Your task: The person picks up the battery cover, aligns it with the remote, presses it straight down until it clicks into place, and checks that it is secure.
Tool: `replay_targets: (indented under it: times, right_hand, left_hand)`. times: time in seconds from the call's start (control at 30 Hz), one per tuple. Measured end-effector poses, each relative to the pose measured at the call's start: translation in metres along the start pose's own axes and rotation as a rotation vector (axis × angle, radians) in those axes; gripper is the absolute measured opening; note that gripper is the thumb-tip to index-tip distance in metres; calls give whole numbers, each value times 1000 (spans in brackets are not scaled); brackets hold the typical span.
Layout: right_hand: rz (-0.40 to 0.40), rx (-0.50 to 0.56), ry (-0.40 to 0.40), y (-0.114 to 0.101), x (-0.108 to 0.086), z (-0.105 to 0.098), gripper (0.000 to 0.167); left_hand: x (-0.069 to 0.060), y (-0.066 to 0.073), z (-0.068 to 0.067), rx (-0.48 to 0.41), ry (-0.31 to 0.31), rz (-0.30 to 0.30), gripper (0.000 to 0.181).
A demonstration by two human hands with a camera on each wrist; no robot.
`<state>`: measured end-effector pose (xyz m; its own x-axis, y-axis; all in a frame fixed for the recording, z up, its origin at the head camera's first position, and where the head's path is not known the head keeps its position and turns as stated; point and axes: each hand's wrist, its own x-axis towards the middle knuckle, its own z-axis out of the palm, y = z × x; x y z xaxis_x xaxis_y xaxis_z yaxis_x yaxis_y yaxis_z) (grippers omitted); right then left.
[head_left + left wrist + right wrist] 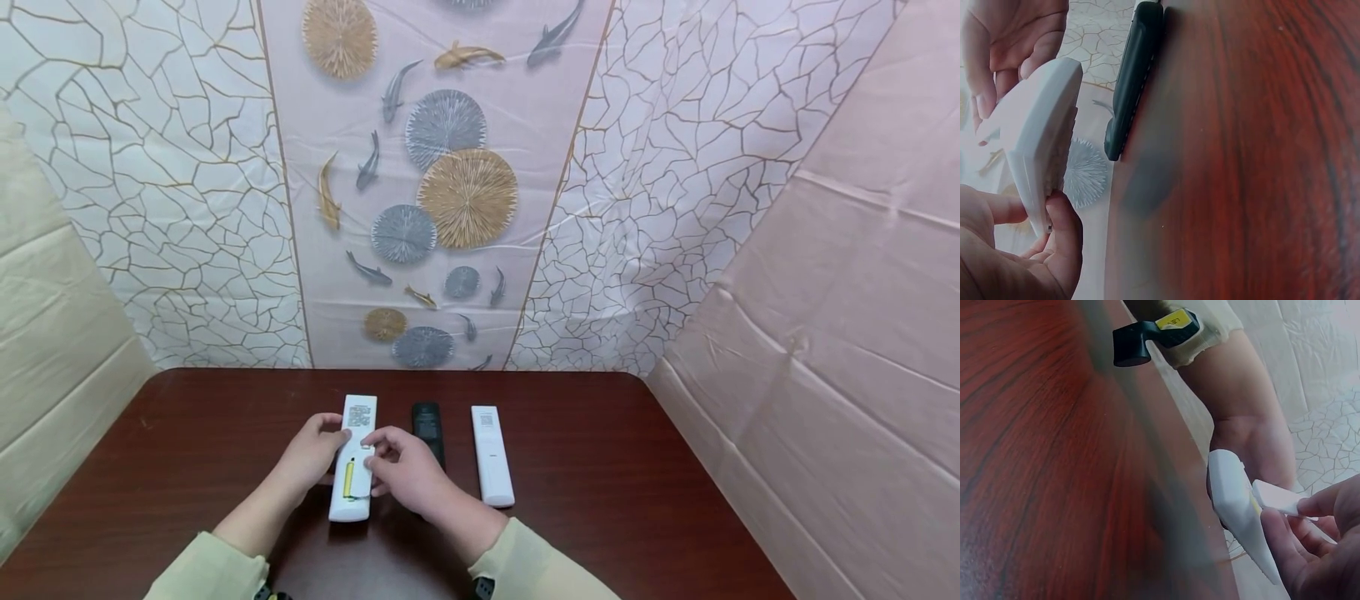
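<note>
My left hand (311, 450) grips a white remote control (349, 509) by its sides, tilted above the table with its labelled back facing up. A yellow battery (348, 479) shows in its open battery compartment. Between the thumb and fingers of my right hand (411, 473) is a small white battery cover (1275, 497), held close beside the compartment. In the left wrist view, the thumb and fingertips of the left hand (1029, 250) pinch the remote (1054, 125). The far side of the compartment is hidden there.
A black remote control (427, 423) lies just beyond the right hand, partly covered by it. Farther right, another white remote control (492, 467) lies back up on the dark red-brown table (600, 475). Patterned cloth (450, 333) hangs behind the table.
</note>
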<state>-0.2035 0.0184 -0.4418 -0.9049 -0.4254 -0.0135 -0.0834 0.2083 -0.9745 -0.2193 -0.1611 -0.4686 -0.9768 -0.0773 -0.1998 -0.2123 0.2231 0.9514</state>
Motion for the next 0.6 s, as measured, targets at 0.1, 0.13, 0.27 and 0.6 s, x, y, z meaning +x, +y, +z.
replay_targets:
  times: [0.1, 0.13, 0.27, 0.6]
  right_hand:
    - [-4, -36, -4, 2, 0, 1, 17]
    - [-6, -52, -4, 2, 0, 2, 17]
    - [-8, -101, -6, 4, 0, 3, 17]
    - [-8, -135, -13, 7, 1, 4, 16]
  left_hand:
    - [-1, 2, 1, -5, -3, -1, 50]
    - [-1, 2, 2, -7, -3, -1, 50]
    - [-2, 3, 2, -7, -6, 1, 49]
    - [-3, 2, 2, -5, -9, -5, 50]
